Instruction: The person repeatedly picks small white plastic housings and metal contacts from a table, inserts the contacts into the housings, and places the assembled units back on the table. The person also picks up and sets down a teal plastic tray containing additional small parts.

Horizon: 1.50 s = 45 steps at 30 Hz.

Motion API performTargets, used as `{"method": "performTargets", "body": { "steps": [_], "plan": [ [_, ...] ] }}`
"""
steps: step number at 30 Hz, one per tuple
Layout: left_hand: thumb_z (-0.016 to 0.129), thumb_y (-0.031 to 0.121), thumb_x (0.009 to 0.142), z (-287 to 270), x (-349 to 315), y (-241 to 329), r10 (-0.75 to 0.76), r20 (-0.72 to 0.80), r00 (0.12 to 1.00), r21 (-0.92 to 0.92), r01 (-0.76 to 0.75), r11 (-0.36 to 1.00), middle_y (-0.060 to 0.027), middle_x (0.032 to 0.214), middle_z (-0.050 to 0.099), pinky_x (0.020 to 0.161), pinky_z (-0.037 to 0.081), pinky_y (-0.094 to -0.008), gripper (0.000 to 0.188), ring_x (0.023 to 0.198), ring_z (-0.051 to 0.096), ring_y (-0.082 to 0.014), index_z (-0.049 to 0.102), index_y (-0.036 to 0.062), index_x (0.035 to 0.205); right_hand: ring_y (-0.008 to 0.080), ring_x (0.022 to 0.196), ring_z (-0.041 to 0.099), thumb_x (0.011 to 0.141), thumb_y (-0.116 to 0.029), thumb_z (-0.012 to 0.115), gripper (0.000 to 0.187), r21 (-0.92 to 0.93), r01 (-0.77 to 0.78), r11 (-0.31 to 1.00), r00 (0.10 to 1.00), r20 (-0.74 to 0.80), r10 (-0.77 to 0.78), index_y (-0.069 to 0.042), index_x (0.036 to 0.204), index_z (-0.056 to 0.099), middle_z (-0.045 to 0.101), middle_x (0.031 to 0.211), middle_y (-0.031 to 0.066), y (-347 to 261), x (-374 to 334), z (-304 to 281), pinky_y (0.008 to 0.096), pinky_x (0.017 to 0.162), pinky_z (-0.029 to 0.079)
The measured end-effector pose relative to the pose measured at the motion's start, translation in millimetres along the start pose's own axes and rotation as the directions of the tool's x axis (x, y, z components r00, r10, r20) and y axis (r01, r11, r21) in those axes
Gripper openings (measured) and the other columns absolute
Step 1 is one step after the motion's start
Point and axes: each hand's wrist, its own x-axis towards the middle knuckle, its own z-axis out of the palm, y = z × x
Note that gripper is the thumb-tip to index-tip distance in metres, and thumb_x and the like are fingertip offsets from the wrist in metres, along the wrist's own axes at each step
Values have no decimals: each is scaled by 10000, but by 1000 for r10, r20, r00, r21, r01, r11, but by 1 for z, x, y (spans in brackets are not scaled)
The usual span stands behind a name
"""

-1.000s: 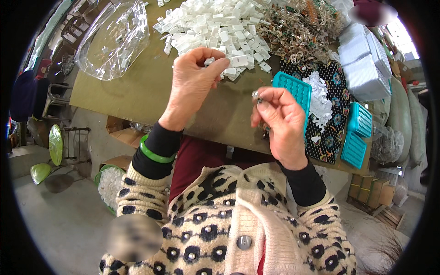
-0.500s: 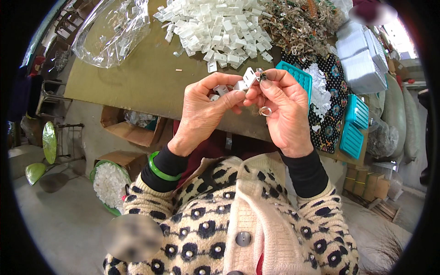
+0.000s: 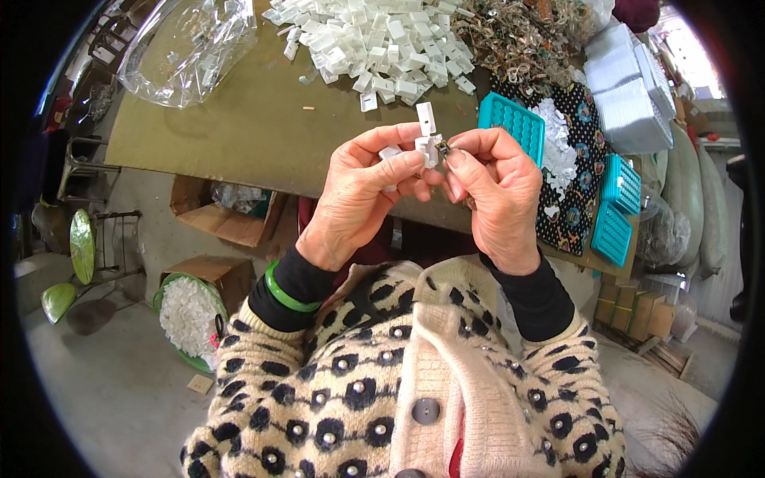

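Above the table (image 3: 215,139), left hand (image 3: 351,191) half-hides white pieces (image 3: 390,152).

No word, label, number or sign can be read; on small white rectangular plastic case (image 3: 426,118), dark spot too small to tell; on black dotted cloth (image 3: 572,221), coloured round motifs too small for reading.

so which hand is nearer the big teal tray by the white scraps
Right: the right hand is just below the teal tray in the picture, while the left hand is farther off, to the tray's lower left.
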Motion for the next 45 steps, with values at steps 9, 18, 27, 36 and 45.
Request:
{"method": "performTargets", "body": {
  "steps": [9,18,27,36,45],
  "plan": [
    [709,13,848,-1,-1,-9,51,-63,997,83,-46,996,-143,945,697,664,565,-309,300,777,686,-206,637,19,1139,53,586,497,911,-30,621,66,165,-118,979,993,9,118,22,938,590,607,786,35,-2,-2,-5,234,533,429],
    [725,-51,818,7,2,-18,206,-69,976,149,-195,970,-133,973,685,662,584,-317,245,800,684,-195,652,-15,1049,55,637,500,924,-50,628,102,-186,-15,982,1000,-9,13,21,997,617,597,821,16,-5,-11,-2,213,571,420],
    [720,-34,829,15,2,-17,190,-107,976,223,-163,961,-125,964,693,650,554,-281,168,745,674,-164,639,-8,974,227,724,601,815,125,602,173,-633,554,542,795,207,-571,18,951,601,580,875,124,12,-6,-8,303,622,489],
    [688,-38,831,28,3,-16,207,-233,950,280,-138,950,-99,917,679,601,521,-247,140,737,663,-148,622,-13,952,203,692,593,789,118,622,169,-643,446,623,852,91,-515,-3,892,566,568,853,106,13,-11,-6,301,571,480],
    [711,-12,806,31,2,-30,501,-200,842,667,-257,699,-19,888,673,557,472,-230,137,660,588,-89,613,15,897,287,655,546,760,141,603,214,-713,494,498,809,166,-565,-7,879,505,527,818,128,21,-7,-6,363,552,436]
  ]
}}
